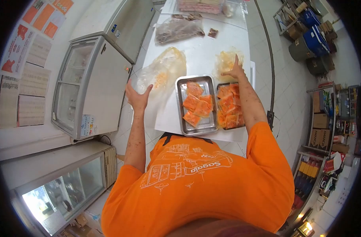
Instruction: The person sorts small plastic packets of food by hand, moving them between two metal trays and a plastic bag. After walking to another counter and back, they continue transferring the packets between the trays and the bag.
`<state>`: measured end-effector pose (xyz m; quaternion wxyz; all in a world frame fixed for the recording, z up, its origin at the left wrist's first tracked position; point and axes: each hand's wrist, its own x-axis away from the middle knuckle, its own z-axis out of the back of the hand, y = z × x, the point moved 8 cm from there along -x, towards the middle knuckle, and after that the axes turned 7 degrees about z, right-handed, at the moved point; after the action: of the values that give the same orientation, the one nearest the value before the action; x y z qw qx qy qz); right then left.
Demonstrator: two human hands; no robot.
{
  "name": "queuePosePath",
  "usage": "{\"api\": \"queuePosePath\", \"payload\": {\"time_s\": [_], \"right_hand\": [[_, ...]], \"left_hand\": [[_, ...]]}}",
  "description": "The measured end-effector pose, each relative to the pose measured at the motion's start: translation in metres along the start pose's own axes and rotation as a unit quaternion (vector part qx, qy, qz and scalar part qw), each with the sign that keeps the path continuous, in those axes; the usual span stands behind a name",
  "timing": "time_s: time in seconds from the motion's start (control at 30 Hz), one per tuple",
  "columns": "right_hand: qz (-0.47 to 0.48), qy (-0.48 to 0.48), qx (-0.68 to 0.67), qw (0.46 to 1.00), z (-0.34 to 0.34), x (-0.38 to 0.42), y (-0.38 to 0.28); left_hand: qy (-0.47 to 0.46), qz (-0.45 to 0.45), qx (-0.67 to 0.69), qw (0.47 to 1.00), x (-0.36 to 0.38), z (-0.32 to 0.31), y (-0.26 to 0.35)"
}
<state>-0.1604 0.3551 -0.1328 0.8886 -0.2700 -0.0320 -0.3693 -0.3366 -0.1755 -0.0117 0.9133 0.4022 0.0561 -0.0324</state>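
Note:
My left hand is at the near left edge of a large clear plastic bag, its thumb and fingers spread apart. Small orange-yellow bits show inside that bag. On the other side, my right hand rests at a smaller clear bag with pale yellow contents, thumb stretched out to the left. Between my arms stands a metal tray with several flat orange packets in it. To its right, a dark tray is filled with similar orange packets, beneath my right forearm.
Farther up the white table lie a greyish plastic bag, a small dark packet and pink packages. Freezers line the left side. A dark cable runs along the right, with loaded shelves beyond.

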Motion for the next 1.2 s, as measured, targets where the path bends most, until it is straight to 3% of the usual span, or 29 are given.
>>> {"api": "queuePosePath", "payload": {"time_s": [0.07, 0.17, 0.2, 0.3, 0.37, 0.43, 0.5, 0.57, 0.63, 0.7, 0.77, 0.8, 0.9, 1.0, 1.1, 1.2], "right_hand": [[0.022, 0.033, -0.031, 0.999, -0.012, -0.010, -0.018], [0.046, 0.176, -0.033, 0.983, -0.023, -0.045, -0.017], [0.066, 0.199, -0.101, 0.973, -0.014, -0.038, -0.038], [0.145, 0.249, -0.258, 0.922, 0.041, 0.029, -0.157], [0.235, 0.275, -0.304, 0.881, 0.051, 0.061, -0.212], [0.275, 0.224, -0.371, 0.858, 0.041, 0.087, -0.265], [0.161, 0.024, -0.471, 0.867, 0.003, 0.100, -0.303], [0.224, -0.183, -0.402, 0.869, -0.061, 0.090, -0.334], [0.216, -0.308, -0.325, 0.868, -0.138, 0.070, -0.337], [0.072, -0.298, -0.167, 0.937, -0.161, 0.054, -0.320], [0.023, -0.061, -0.190, 0.980, -0.214, -0.017, -0.269], [0.006, 0.057, -0.196, 0.979, -0.238, -0.045, -0.244], [-0.034, 0.119, -0.261, 0.957, -0.203, -0.009, -0.266], [-0.053, 0.173, -0.323, 0.929, -0.162, 0.035, -0.304], [0.112, 0.025, -0.238, 0.965, -0.191, 0.047, -0.326], [0.194, -0.014, -0.136, 0.971, -0.173, 0.078, -0.348]], "left_hand": [[-0.020, -0.061, -0.001, 0.998, -0.015, -0.004, 0.010], [-0.079, 0.055, 0.092, 0.991, -0.044, -0.021, -0.025], [-0.031, 0.032, 0.086, 0.995, -0.047, -0.010, -0.015], [-0.052, -0.007, 0.113, 0.992, -0.060, -0.018, -0.029], [-0.129, 0.102, 0.215, 0.963, -0.061, -0.030, -0.045], [-0.179, 0.162, 0.278, 0.930, -0.060, -0.043, -0.053], [-0.200, 0.176, 0.306, 0.914, -0.058, -0.050, -0.056], [-0.206, 0.200, 0.332, 0.898, -0.052, -0.046, -0.046], [-0.217, 0.206, 0.359, 0.884, -0.047, -0.044, -0.042], [-0.237, 0.196, 0.390, 0.868, -0.038, -0.048, -0.042], [-0.275, 0.164, 0.397, 0.860, -0.030, -0.049, -0.042], [-0.292, 0.149, 0.402, 0.855, -0.027, -0.048, -0.042], [-0.309, 0.121, 0.388, 0.860, -0.010, -0.042, -0.038], [-0.262, 0.193, 0.410, 0.852, -0.005, -0.029, -0.034], [-0.207, 0.249, 0.442, 0.837, -0.024, -0.028, -0.047], [-0.213, 0.222, 0.402, 0.862, -0.045, -0.035, -0.059]]}}
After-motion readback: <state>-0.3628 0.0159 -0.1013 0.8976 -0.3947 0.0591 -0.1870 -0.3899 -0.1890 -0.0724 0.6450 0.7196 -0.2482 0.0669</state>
